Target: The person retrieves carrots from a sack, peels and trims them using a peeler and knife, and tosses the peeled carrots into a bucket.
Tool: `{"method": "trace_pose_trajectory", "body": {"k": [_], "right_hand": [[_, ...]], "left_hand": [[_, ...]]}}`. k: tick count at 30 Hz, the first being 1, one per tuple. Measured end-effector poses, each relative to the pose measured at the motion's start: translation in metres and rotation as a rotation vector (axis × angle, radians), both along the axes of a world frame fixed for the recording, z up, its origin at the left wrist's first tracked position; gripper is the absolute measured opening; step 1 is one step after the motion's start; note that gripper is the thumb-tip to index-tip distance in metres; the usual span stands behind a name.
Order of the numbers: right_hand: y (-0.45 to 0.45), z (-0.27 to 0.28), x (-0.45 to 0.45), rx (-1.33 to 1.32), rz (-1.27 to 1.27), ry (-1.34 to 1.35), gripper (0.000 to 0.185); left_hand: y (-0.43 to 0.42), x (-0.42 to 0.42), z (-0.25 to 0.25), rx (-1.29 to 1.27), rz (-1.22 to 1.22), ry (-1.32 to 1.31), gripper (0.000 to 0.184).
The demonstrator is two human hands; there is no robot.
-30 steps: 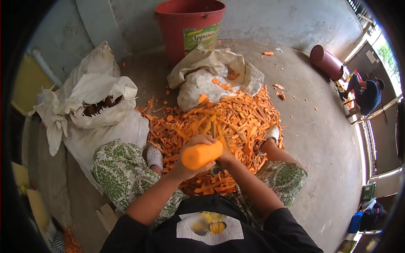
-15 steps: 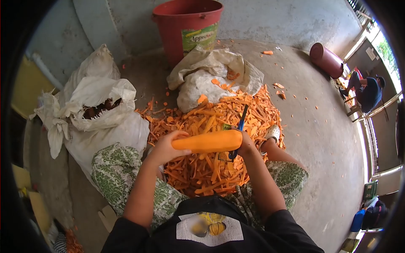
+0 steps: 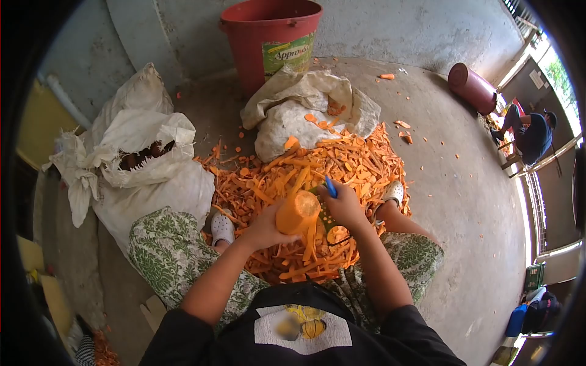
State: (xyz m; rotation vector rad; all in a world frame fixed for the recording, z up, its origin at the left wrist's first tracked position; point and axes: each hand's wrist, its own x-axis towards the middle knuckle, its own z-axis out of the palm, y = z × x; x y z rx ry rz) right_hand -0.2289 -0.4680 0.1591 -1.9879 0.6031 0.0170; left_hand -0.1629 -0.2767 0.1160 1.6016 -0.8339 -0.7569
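A large peeled carrot [image 3: 298, 213] is gripped in my left hand [image 3: 267, 227], its cut end tilted up toward me. Just right of it, my right hand [image 3: 343, 206] is closed around a tool with a blue handle [image 3: 330, 187]. A green perforated part [image 3: 326, 215] shows beside that hand, next to the carrot. Both hands are over a wide heap of orange peelings and carrot pieces [image 3: 360, 168] between my feet. The tool's working edge is hard to make out.
A red bucket [image 3: 244, 52] stands by the wall behind a crumpled white sack [image 3: 287, 128]. An open white sack [image 3: 177, 186] is at the left. A dark red container [image 3: 472, 89] lies on its side at the right, near a seated person [image 3: 532, 137].
The carrot has swung from lying crosswise to pointing its end at me. My right hand has turned over with the tool, and my left hand has moved right.
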Motion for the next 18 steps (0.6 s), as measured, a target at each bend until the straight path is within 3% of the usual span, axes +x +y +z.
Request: {"method": "trace_pose_trajectory", "body": {"k": [1, 4, 18], "right_hand": [[0.001, 0.005, -0.002, -0.266, 0.080, -0.007, 0.020], [0.003, -0.002, -0.010, -0.338, 0.149, -0.034, 0.016], [0.023, -0.009, -0.011, -0.332, 0.304, -0.033, 0.016]], "left_hand": [[-0.001, 0.002, 0.001, 0.059, 0.097, -0.212, 0.058], [-0.004, 0.009, 0.001, 0.102, 0.298, -0.309, 0.058], [0.000, 0.022, -0.021, 0.201, 0.433, -0.547, 0.065]]}}
